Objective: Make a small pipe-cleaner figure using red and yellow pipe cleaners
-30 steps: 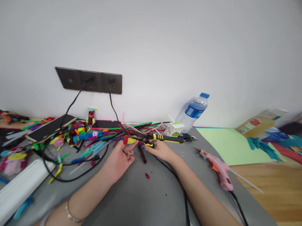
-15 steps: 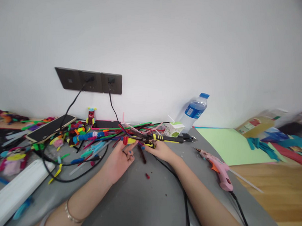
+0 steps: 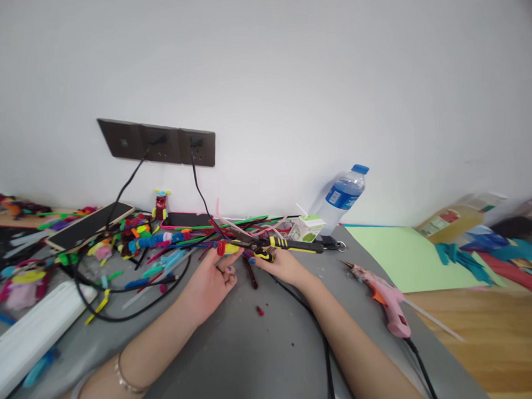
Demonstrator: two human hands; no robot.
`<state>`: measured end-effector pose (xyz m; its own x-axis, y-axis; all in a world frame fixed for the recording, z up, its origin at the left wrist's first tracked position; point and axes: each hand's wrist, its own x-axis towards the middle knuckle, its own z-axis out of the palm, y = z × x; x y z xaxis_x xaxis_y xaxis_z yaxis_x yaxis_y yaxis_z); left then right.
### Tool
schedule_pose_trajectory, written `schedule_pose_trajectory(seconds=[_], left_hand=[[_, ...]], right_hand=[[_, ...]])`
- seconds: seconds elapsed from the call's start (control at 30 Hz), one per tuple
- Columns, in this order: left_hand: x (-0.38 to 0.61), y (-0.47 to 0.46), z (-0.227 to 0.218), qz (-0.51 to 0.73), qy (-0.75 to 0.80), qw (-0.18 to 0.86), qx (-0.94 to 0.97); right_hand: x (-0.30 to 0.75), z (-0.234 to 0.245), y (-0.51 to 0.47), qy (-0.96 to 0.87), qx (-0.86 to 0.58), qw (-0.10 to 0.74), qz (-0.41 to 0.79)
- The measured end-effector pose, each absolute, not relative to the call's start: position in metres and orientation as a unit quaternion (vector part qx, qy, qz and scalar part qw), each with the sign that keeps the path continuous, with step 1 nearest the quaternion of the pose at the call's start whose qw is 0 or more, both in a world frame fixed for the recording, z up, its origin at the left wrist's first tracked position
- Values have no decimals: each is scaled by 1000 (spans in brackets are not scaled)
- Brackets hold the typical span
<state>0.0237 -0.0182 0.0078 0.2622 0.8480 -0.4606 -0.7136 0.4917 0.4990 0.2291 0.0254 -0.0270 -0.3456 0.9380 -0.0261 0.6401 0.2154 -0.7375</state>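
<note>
Between the fingertips of my left hand is a small red and yellow pipe-cleaner piece. A pair of pliers with black and yellow handles is in my right hand, its head meeting the piece. One handle sticks out to the right above that hand; the other is mostly hidden in the fingers. The jaws are too small and crowded to show whether they close on the piece. Just below lies a dark brown stick-like thing, and a tiny red scrap rests on the grey table.
Pipe cleaners, black cables and a phone crowd the left, beside a white bar. A drink carton and water bottle stand near the wall. A pink glue gun lies right, before green paper.
</note>
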Motion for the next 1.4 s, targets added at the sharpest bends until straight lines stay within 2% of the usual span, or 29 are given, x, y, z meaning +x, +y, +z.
schedule_pose_trajectory(seconds=[1.4], left_hand=[[23, -19, 6, 488, 350, 793, 106]], right_hand=[[230, -29, 25, -756, -507, 240, 337]])
